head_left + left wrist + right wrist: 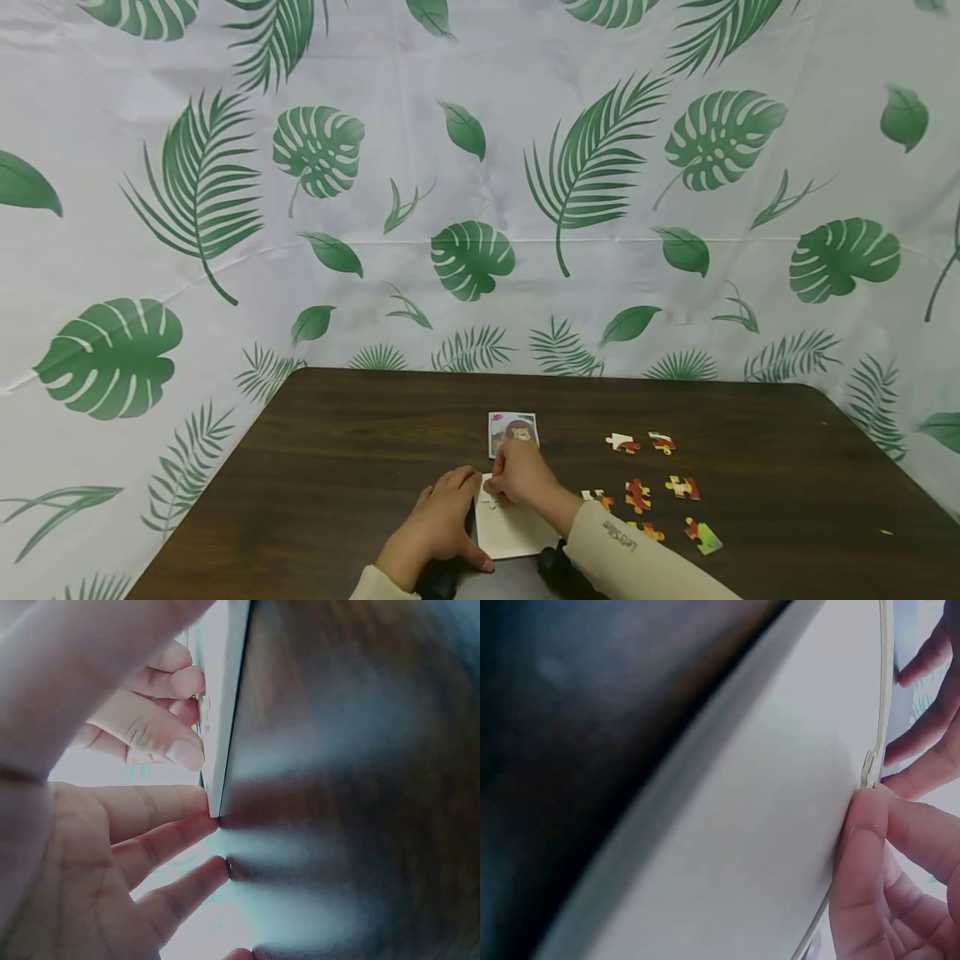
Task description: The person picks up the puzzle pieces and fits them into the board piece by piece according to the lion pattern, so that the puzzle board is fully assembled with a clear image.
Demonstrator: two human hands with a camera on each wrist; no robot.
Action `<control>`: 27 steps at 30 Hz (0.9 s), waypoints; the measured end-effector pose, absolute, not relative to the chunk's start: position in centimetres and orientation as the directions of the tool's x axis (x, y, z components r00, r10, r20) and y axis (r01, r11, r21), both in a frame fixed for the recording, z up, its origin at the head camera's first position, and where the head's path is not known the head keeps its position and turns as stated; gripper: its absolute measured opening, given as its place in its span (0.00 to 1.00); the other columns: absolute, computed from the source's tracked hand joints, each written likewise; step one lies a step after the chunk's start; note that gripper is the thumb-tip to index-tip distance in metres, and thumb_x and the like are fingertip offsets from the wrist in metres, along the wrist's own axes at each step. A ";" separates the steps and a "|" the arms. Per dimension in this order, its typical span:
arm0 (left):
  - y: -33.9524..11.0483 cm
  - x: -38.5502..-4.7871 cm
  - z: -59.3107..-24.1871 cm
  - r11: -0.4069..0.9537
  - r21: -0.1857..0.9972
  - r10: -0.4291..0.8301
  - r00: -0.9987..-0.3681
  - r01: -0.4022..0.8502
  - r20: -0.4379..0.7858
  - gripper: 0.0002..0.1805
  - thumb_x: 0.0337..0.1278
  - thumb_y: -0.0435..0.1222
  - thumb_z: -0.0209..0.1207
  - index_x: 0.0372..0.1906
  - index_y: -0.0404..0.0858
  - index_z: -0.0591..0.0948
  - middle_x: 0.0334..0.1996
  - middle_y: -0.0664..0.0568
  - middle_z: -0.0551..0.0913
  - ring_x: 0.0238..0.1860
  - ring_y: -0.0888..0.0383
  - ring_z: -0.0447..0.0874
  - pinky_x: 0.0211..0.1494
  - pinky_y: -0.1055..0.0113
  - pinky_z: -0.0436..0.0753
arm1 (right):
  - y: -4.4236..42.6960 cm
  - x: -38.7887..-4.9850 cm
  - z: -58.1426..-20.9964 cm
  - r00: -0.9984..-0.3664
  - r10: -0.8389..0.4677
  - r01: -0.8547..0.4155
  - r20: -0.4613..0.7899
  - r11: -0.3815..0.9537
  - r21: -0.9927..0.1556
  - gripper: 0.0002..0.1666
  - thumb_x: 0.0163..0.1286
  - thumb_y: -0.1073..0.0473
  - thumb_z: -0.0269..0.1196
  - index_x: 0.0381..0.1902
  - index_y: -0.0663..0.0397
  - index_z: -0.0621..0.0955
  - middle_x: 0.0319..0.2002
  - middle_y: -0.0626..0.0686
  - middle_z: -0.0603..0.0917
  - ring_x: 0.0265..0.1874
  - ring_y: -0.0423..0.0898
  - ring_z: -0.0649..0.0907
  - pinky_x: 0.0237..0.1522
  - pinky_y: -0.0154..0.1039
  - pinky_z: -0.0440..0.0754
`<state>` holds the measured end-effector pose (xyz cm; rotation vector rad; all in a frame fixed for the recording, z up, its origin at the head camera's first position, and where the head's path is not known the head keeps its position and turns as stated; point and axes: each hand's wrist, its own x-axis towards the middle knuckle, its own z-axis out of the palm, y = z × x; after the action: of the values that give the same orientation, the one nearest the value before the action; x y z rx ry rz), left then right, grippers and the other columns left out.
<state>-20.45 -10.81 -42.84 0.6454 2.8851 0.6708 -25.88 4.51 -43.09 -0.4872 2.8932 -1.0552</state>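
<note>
White board [507, 535], one, flat at the near middle of the dark wood surface [360, 442]. Left hand [441, 523], one: fingers spread along the board's left edge, tips meeting its far left corner, thumb reaching to the near left corner. Right hand [521, 475], one: over the far part of the board, fingers and thumb pinching a small pale piece [868, 768] at the board's face, mostly hidden by the fingertips. Picture card [504, 432], one, with a lion, just beyond the board; its near right corner lies behind the right hand in the head view. Jigsaw pieces, seven, loose and apart to the right of the board: two in the far row, a white-and-red one [622, 442] and another [662, 443] to its right; three in the middle row, the left one [600, 498] partly covered by the right arm, then a red-and-yellow one [637, 496], then another [683, 487]; two in the near row, one [648, 531] partly behind the right sleeve [645, 554], and a green-and-red one [703, 536]. Obstruction: the right forearm crosses the board's right side, between it and the pieces. Yellowish scrap [887, 532], one, far to the right. Leaf-print cloth [420, 150], one, hung behind the surface's far edge.
</note>
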 end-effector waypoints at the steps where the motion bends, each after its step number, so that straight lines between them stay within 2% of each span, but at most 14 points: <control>1: -10.8 -20.5 -42.8 0.812 0.443 0.429 -0.903 0.380 -0.010 0.59 0.17 0.54 0.77 0.64 0.34 0.66 0.62 0.43 0.64 0.63 0.43 0.59 0.55 0.37 0.62 | 4.5 -25.9 -43.1 -0.949 -0.302 -0.287 0.087 0.721 -0.630 0.17 0.48 0.65 0.72 0.12 0.55 0.73 0.05 0.44 0.73 0.05 0.36 0.72 0.10 0.29 0.65; 9: -10.9 -20.5 -42.9 0.813 0.444 0.427 -0.904 0.376 -0.017 0.59 0.17 0.54 0.76 0.64 0.34 0.66 0.63 0.42 0.64 0.63 0.43 0.58 0.55 0.37 0.62 | 4.5 -25.6 -42.8 -0.940 -0.332 -0.298 0.085 0.668 -0.682 0.15 0.48 0.70 0.70 0.13 0.56 0.74 0.10 0.46 0.73 0.07 0.36 0.75 0.11 0.29 0.71; 15: -10.9 -20.4 -42.9 0.817 0.447 0.423 -0.905 0.364 -0.038 0.60 0.18 0.56 0.76 0.65 0.34 0.65 0.63 0.43 0.63 0.64 0.43 0.58 0.56 0.37 0.61 | 5.3 -25.5 -42.9 -0.912 -0.400 -0.327 0.095 0.566 -0.757 0.11 0.50 0.72 0.66 0.17 0.59 0.75 0.13 0.47 0.74 0.11 0.40 0.78 0.14 0.31 0.75; 21: -10.9 -20.4 -42.9 0.819 0.449 0.418 -0.908 0.357 -0.041 0.59 0.18 0.55 0.76 0.64 0.33 0.65 0.63 0.42 0.63 0.64 0.42 0.58 0.56 0.37 0.62 | 6.7 -25.6 -41.9 -0.913 -0.408 -0.228 0.019 0.470 -0.853 0.04 0.55 0.71 0.63 0.23 0.63 0.78 0.18 0.51 0.79 0.17 0.45 0.82 0.19 0.37 0.80; 27: -10.8 -20.7 -42.7 0.828 0.441 0.409 -0.911 0.347 -0.052 0.60 0.17 0.56 0.76 0.64 0.34 0.66 0.63 0.43 0.64 0.63 0.43 0.59 0.56 0.38 0.62 | 9.7 -26.8 -40.6 -0.948 -0.318 -0.122 -0.024 0.431 -0.894 0.02 0.58 0.70 0.62 0.29 0.67 0.79 0.22 0.54 0.79 0.20 0.48 0.83 0.24 0.42 0.82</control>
<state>-20.65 -10.75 -42.72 0.5955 2.8641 0.6495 -26.84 9.70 -40.63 -0.3880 2.4923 -1.5335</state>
